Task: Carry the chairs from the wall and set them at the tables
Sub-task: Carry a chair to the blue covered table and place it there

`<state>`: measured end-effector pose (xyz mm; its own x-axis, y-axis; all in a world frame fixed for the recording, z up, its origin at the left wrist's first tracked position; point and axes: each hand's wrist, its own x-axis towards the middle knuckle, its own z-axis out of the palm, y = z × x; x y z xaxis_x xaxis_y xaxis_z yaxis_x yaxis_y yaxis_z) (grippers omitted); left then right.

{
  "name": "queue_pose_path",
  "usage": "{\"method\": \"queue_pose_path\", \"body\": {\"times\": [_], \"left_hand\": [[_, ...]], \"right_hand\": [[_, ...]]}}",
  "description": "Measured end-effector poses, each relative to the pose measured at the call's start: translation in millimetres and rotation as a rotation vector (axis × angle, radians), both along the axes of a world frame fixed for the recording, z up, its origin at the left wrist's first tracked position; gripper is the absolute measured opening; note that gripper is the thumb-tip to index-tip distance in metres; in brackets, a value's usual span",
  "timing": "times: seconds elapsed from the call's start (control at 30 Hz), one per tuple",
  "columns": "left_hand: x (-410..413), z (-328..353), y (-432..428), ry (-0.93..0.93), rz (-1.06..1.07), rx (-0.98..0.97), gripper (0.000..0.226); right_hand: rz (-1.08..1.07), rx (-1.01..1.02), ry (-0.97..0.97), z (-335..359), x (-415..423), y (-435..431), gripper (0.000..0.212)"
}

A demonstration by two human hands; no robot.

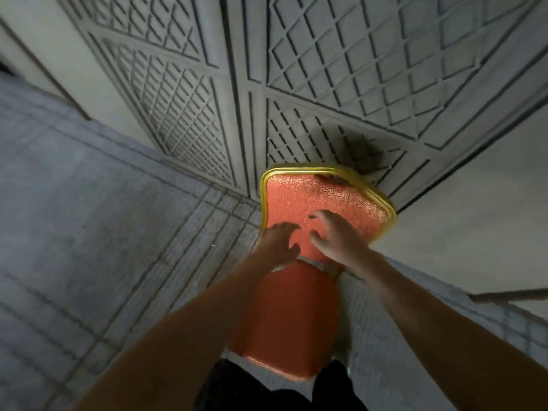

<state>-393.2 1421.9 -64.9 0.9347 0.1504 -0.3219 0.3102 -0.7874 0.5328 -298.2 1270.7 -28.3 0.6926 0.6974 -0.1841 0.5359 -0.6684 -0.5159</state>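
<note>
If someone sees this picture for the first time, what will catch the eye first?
The red chair with its gold frame stands out at the centre, its back against the grey patterned wall. Two bare hands are stretched out at its backrest with spread fingers, the left hand at the left edge and the right hand over the lower part. Blur hides whether they touch it.

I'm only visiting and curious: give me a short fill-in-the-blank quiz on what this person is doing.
1. The metal frame of the red upholstered chair is coloured ____.
2. The grey lattice-panelled wall stands ____ the chair.
3. The left hand and the right hand are both ____, gripping nothing.

Missing words: gold; behind; open.
</note>
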Motion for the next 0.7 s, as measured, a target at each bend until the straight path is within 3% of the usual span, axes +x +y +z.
{"method": "queue_pose_path", "body": {"times": [0.27,0.7], "left_hand": [[2,31,-89,-0.008,0.38,-0.042,0.054],[64,43,-137,-0.033,0.611,-0.008,0.055]], "right_hand": [[0.362,-0.053,0.006,26,54,-30,0.044],[0.71,-0.098,-0.21,45,120,-24,0.035]]}}
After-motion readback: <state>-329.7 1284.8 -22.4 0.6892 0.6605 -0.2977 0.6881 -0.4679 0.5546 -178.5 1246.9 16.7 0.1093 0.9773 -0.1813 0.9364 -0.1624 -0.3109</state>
